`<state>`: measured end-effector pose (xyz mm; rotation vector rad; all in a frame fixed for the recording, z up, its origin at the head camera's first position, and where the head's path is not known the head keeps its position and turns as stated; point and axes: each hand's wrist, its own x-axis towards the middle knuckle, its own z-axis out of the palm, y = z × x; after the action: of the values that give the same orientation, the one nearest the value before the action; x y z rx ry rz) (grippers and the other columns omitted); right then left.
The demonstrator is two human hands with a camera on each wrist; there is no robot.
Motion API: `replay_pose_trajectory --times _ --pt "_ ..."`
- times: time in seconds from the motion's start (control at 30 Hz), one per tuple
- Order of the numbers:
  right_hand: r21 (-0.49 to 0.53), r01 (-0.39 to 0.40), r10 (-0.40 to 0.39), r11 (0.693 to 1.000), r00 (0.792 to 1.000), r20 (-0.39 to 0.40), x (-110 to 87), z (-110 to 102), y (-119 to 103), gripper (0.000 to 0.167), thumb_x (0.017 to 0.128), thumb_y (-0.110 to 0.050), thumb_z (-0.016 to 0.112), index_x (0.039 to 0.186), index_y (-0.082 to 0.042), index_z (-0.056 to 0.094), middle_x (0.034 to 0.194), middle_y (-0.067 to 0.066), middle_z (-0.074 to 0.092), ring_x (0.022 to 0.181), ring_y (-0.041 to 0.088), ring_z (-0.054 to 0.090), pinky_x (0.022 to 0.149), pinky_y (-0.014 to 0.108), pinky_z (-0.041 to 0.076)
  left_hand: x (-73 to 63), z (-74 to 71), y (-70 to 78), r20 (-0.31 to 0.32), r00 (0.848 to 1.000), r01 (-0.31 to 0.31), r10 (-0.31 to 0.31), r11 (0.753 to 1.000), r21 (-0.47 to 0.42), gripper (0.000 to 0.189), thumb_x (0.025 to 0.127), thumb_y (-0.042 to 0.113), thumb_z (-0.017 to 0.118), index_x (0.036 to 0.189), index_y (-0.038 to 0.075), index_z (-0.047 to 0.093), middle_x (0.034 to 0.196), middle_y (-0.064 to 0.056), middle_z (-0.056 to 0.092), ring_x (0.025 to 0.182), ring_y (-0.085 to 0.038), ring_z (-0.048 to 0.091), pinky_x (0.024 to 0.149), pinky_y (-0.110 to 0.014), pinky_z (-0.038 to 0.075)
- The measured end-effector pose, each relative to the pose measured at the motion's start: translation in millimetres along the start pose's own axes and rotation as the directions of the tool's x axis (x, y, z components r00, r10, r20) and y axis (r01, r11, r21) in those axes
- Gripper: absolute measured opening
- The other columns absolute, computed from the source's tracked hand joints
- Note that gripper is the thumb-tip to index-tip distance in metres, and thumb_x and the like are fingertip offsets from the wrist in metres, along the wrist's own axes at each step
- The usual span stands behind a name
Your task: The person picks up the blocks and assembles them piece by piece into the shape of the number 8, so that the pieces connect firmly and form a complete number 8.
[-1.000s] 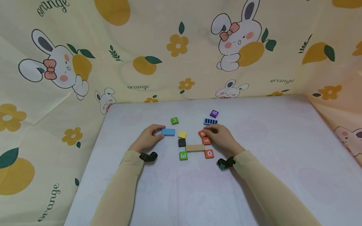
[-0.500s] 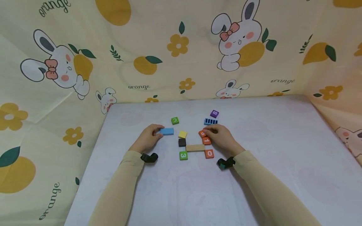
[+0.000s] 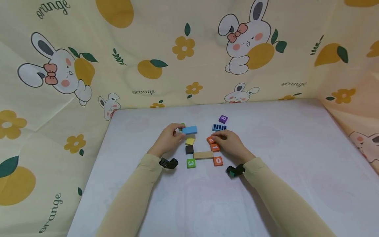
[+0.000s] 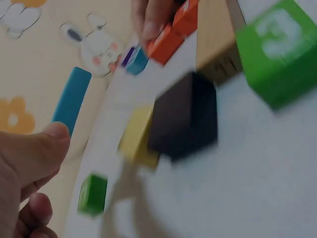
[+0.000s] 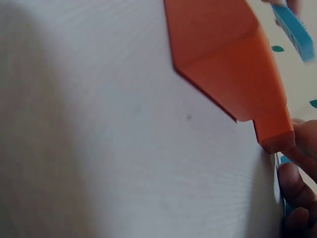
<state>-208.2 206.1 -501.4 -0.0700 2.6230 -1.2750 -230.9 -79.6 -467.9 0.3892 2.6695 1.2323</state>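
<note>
1. Gripping the blue block (image 3: pixel 189 130) is the left hand (image 3: pixel 168 140); its thumb and fingers are clamped on the block's left end.
2. Location of the blue block: raised above the white table (image 3: pixel 281 164), beyond the yellow block (image 3: pixel 190 141).
3. Appearance of the blue block: flat, elongated and rectangular, with a plain light-blue upper face. The left wrist view shows a narrow, smooth side in deeper blue. The right wrist view shows marks on one face, too blurred to read.
4. The right hand (image 3: pixel 232 143) pinches the orange character block (image 3: pixel 210 140) between thumb and fingers; this block rests on the table.
5. Appearance of the orange character block: small, solid orange, with a white character partly covered by the fingertips. It sits just beside the orange block marked 1 (image 3: pixel 215 147).
6. Nearby parts: the black block (image 3: pixel 189 149) lies on the near side of the yellow block. The wooden bar (image 3: pixel 203 155) extends between the black block and the green block marked 3 (image 3: pixel 190 163) at its left and the orange block marked 0 (image 3: pixel 218 161) at its right.
</note>
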Motion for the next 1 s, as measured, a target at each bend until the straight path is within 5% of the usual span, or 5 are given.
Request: replay_pose_trajectory --times 0.27,0.67,1.0 --pt "0.003 -0.013 0.013 1.000 1.000 0.012 -2.5 -1 -6 0.031 0.096 -0.042 0.058 0.119 -0.023 0.067 0.129 0.004 0.055 0.121 0.027 0.047 0.101 0.050 0.036 26.0 20.0 20.9 0.088 0.996 0.005 -0.011 0.997 0.073 0.032 0.095 0.023 0.064 0.127 0.020 0.061 0.134 -0.003 0.051 0.118 -0.020 0.049 0.100 -0.041 0.040" --pt "-0.007 -0.022 0.022 1.000 1.000 0.002 -2.0 -2 -6 0.030 0.096 -0.042 0.059 0.118 -0.024 0.068 0.124 0.004 0.056 0.118 0.025 0.049 0.100 0.049 0.037 39.0 27.9 26.8 0.165 0.986 0.001 -0.029 0.986 0.168 0.033 0.094 0.021 0.064 0.126 0.013 0.063 0.126 -0.007 0.056 0.114 -0.022 0.051 0.098 -0.041 0.040" --pt "-0.007 0.005 -0.005 1.000 1.000 -0.012 -0.2 -1 -2 0.028 0.096 -0.042 0.059 0.115 -0.024 0.069 0.122 0.003 0.057 0.116 0.024 0.050 0.099 0.049 0.037 43.6 32.8 23.7 0.157 0.987 0.004 -0.034 0.983 0.184 0.028 0.099 0.029 0.057 0.121 0.015 0.065 0.117 -0.003 0.059 0.103 -0.018 0.055 0.093 -0.038 0.043"
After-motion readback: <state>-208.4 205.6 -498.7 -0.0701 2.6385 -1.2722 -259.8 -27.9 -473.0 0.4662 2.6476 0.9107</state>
